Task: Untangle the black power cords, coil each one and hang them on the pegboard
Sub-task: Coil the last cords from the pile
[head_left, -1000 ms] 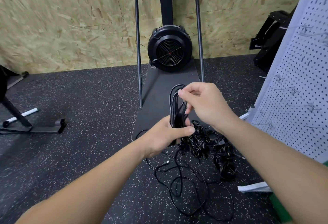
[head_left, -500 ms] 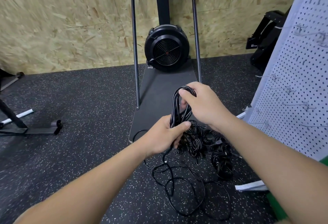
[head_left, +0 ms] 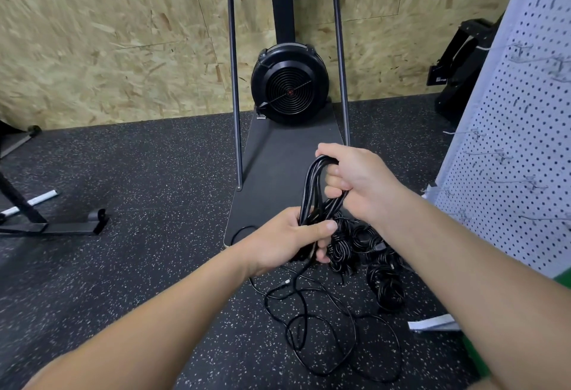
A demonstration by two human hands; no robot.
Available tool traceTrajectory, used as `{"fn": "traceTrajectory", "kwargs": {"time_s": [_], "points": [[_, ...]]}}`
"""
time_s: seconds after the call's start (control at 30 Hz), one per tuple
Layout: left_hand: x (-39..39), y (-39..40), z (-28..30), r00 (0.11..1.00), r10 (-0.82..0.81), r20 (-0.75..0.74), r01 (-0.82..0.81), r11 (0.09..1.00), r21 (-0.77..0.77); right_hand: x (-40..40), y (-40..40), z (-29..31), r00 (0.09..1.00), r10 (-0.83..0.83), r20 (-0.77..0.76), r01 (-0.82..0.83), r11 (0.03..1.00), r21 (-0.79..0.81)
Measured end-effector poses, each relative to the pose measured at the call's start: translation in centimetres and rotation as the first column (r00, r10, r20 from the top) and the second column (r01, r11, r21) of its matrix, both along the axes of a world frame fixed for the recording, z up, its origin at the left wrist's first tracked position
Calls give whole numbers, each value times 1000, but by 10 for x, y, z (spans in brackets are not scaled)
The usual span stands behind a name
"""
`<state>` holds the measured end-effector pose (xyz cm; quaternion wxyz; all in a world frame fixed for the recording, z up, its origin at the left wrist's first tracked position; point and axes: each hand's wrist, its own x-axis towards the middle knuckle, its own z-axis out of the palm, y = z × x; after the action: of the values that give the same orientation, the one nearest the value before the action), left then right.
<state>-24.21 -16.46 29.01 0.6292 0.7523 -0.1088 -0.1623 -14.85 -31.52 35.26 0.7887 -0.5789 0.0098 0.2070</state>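
Observation:
A black power cord [head_left: 310, 187] is folded into a long coil and held upright between both hands. My left hand [head_left: 287, 240] grips the coil's lower end, thumb across the front. My right hand [head_left: 355, 179] grips the top loop, fingers curled through it. The cord's loose tail [head_left: 312, 324] runs down from my left hand and lies in tangled loops on the floor. Several coiled black cords [head_left: 367, 253] lie in a heap on the floor just behind my hands. The white pegboard [head_left: 522, 155] with metal hooks stands at the right.
A black fan machine [head_left: 289, 88] with a tall metal frame and a flat base plate [head_left: 278, 173] stands straight ahead against the chipboard wall. A black stand [head_left: 46, 223] lies at the left. White paper [head_left: 432, 324] lies at the pegboard's foot. The floor is speckled black rubber.
My right hand has moved from pinching the top of the coil to gripping through its loop. The coil has tilted and lowered slightly. My left hand keeps its hold.

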Motion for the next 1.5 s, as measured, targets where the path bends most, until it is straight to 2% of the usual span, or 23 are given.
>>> {"fn": "traceTrajectory", "kwargs": {"time_s": [0.2,0.33,0.43,0.53,0.6,0.7,0.8,0.87,1.03,1.1,1.23,1.3,1.37,1.43,1.5], "points": [[-4,5,1,995,96,-6,-95,992,78,9,-4,-6,990,105,-92,-101,994,46],[-3,2,0,996,54,78,-65,987,145,5,-5,-8,989,142,-46,-141,990,20],[-2,-4,-1,993,76,85,-84,992,90,6,-8,-6,991,136,10,-136,991,-9],[0,-6,-2,980,184,77,-187,982,23,11,-12,-6,986,159,49,-160,987,33],[3,-3,0,955,289,66,-289,957,-21,13,-14,-16,986,156,61,-150,985,-88],[11,3,5,910,415,10,-411,902,-131,10,-17,-42,961,254,111,-187,889,-418],[20,9,8,875,480,-58,-480,847,-231,-4,-12,-68,843,532,74,-368,673,-642],[25,12,7,856,504,-118,-514,803,-302,-15,-4,-81,767,639,56,-438,585,-682],[34,21,7,785,596,-169,-607,685,-403,-24,7,-83,693,719,52,-545,571,-614],[38,28,12,725,666,-173,-667,617,-419,-27,10,-78,726,686,41,-543,609,-579],[43,50,14,562,815,-138,-795,487,-361,-26,16,-70,855,518,37,-451,777,-440],[43,59,12,512,856,-72,-827,468,-312,-21,11,-58,867,482,122,-354,770,-531],[43,63,11,493,870,10,-842,480,-245,-17,3,-44,794,561,236,-239,644,-726],[44,66,9,498,864,75,-852,504,-143,-17,-2,-32,690,640,338,-94,543,-835],[40,65,7,557,823,115,-829,559,15,-20,-4,-22,602,653,460,-6,579,-815]]}}
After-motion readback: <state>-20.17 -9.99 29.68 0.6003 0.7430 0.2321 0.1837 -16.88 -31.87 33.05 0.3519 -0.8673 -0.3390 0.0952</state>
